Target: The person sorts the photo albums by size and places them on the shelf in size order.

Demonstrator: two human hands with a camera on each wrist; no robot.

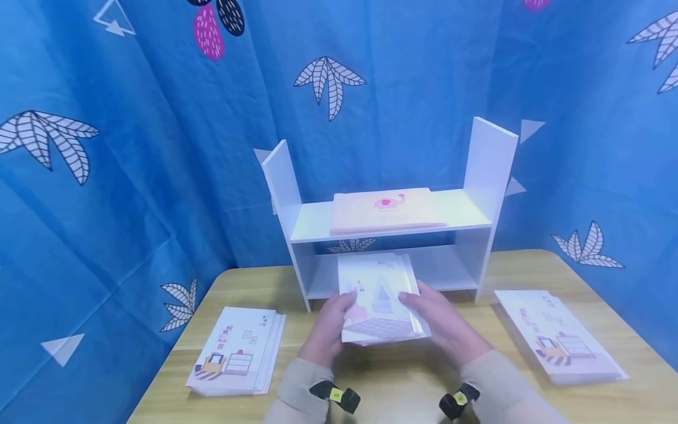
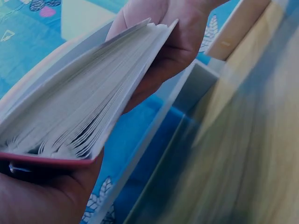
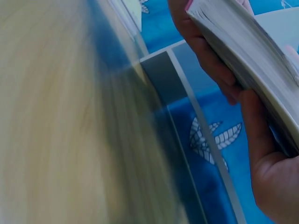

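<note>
Both hands hold a small stack of white notebooks [image 1: 378, 300] in front of the shelf. The top cover carries a pale drawing with a grid pattern. My left hand [image 1: 329, 324] grips its left side, thumb on the cover and fingers underneath. My right hand [image 1: 447, 321] grips the opposite side the same way. In the left wrist view, the notebooks' page edges [image 2: 70, 112] fan slightly apart, and a reddish spine shows near the left palm. The right wrist view shows the notebooks [image 3: 247, 51] tilted, with fingers of both hands beneath.
A white two-tier shelf [image 1: 304, 221] stands at the table's back, with pink elephant-cover notebooks [image 1: 386, 211] lying on its upper board. White notebooks lie stacked on the wooden table [image 1: 402, 388] at left [image 1: 233, 353] and right [image 1: 558, 335]. A blue patterned curtain [image 1: 413, 100] hangs behind.
</note>
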